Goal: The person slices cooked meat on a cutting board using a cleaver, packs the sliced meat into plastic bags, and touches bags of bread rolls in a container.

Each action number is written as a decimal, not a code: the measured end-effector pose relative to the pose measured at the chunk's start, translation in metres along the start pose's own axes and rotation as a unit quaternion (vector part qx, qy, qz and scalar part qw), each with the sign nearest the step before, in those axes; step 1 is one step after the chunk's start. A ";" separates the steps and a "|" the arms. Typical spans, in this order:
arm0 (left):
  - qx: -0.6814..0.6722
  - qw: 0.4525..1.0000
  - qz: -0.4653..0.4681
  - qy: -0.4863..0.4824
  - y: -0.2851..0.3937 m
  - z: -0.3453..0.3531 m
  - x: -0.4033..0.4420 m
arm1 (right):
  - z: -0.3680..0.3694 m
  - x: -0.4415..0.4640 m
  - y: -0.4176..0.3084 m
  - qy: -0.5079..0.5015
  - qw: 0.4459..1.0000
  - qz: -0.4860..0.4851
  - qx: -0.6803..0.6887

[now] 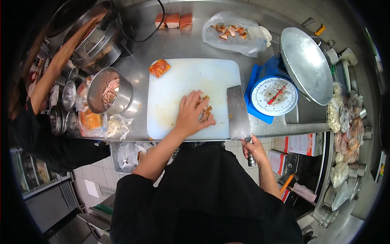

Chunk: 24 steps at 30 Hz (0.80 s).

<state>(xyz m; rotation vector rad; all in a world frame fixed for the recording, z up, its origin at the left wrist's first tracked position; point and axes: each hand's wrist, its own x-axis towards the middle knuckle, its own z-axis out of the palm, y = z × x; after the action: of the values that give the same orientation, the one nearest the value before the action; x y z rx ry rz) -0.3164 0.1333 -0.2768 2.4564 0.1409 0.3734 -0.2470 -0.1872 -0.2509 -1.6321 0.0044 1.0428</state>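
Note:
A white cutting board lies on the steel counter in front of me. My left hand rests on it with fingers spread, touching chopped roast meat pieces that the fingers partly cover. In my right hand is the handle of a cleaver. Its broad blade lies flat-looking over the board's right edge, apart from the meat. A chunk of crisp-skinned roast meat sits at the board's far left corner.
A blue dial scale with a metal pan stands right. Behind the board are a plastic bag of cut meat and roast meat blocks. A steel pot holds meat strips at left, near another person's arm.

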 end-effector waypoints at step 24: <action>-0.171 0.927 0.065 0.327 0.034 0.015 0.198 | 0.078 0.073 -0.169 0.064 0.964 -0.136 -0.219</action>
<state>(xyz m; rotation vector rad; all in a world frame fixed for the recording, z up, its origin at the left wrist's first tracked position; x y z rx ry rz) -0.1231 0.1359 -0.2214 1.9191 0.1739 1.1656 -0.1650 -0.0289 -0.1611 -2.0285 -0.3782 0.7566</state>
